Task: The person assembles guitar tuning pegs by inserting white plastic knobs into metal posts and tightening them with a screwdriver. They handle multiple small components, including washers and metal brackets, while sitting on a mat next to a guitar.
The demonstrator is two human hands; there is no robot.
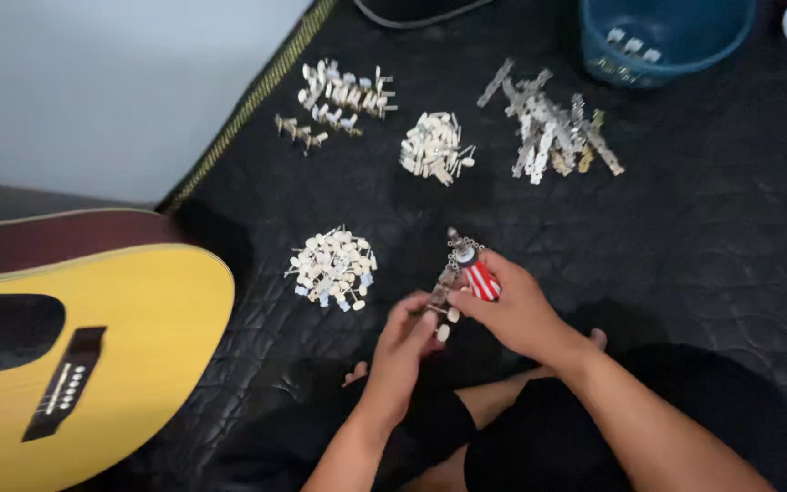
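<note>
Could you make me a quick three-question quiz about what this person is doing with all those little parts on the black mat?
1. True or false: the right hand grips a tool with a red-and-white striped handle.
2. Which lies nearest the left hand? A) the blue tub B) the pile of white pegs C) the pile of metal strips
3. What instrument lies at the left edge of the mat?

Key: 1 true; 2 B; 3 a yellow acoustic guitar.
</note>
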